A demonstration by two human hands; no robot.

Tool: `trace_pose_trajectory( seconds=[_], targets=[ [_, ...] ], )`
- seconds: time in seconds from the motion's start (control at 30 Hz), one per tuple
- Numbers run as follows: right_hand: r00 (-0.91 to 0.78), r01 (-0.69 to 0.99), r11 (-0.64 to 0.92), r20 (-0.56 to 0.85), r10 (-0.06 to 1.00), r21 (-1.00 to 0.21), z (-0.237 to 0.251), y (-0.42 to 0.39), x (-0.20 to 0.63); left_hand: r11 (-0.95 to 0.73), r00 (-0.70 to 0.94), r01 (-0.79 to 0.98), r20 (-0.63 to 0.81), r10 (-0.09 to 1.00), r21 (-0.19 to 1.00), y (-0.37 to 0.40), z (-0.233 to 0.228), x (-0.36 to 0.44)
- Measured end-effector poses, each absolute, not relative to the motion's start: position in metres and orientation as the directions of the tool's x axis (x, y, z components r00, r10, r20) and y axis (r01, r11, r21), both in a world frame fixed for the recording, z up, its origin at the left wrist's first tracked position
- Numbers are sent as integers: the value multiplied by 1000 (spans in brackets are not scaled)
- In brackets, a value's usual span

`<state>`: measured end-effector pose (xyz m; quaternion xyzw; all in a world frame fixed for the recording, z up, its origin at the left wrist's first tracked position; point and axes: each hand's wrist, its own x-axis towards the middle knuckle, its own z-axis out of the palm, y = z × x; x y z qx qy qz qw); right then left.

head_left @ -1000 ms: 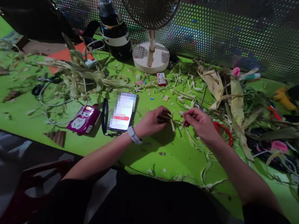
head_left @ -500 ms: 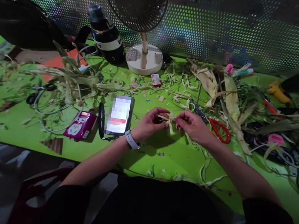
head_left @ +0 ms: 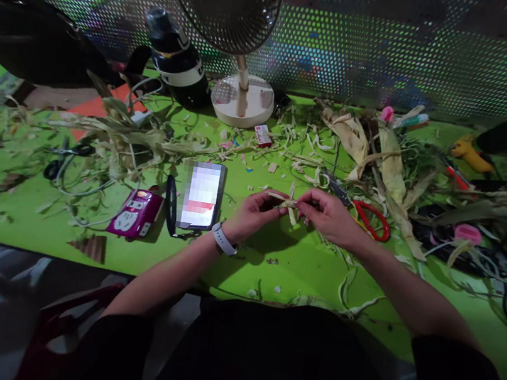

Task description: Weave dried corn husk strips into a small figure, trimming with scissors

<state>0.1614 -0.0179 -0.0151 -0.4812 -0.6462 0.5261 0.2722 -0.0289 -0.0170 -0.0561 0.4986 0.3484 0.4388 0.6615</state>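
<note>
A small husk bundle (head_left: 288, 203), a knot of pale dried strips, sits in the air just above the green table (head_left: 308, 268), pinched between the 2 hands near the table's middle. Its long axis runs roughly left to right, from one set of fingertips to the other, with 1 short strip sticking up toward the far side and another hanging down toward the person. The left hand (head_left: 254, 214), with a white wristband at the wrist, comes in from the lower left, forearm angled up and to the right, fingers curled and closed on the bundle's left end. The right hand (head_left: 331, 217) reaches in from the lower right, forearm slanting up and to the left, knuckles turned upward, its thumb and fingers closed on the bundle's right end. The 2 hands nearly touch at the bundle. Just left of the left hand a phone (head_left: 202, 195) lies flat, and further left a magenta power strip (head_left: 131, 217). Red-handled scissors (head_left: 370, 220) lie just beyond the right hand, among loose dried husks (head_left: 391, 163). At the far edge stands a fan (head_left: 243, 96) on a round white base, with a black bottle (head_left: 177, 64) beside it.
</note>
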Motion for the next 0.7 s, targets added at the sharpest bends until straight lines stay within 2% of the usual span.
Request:
trace_pose_trajectory(
  seconds=[0.27,0.57,0.7],
  targets=[
    [-438,258,-179,-280,854,-949,-10,-16,163,26,354,-254,68,933,967,-20,-58,-27],
    [-427,192,-264,-323,845,-945,-6,-17,157,38,218,-228,13,976,973,-28,-53,-19],
    [-422,193,-288,-345,838,-938,-7,-15,157,26,213,-228,24,977,973,-30,-54,-18]
  ],
)
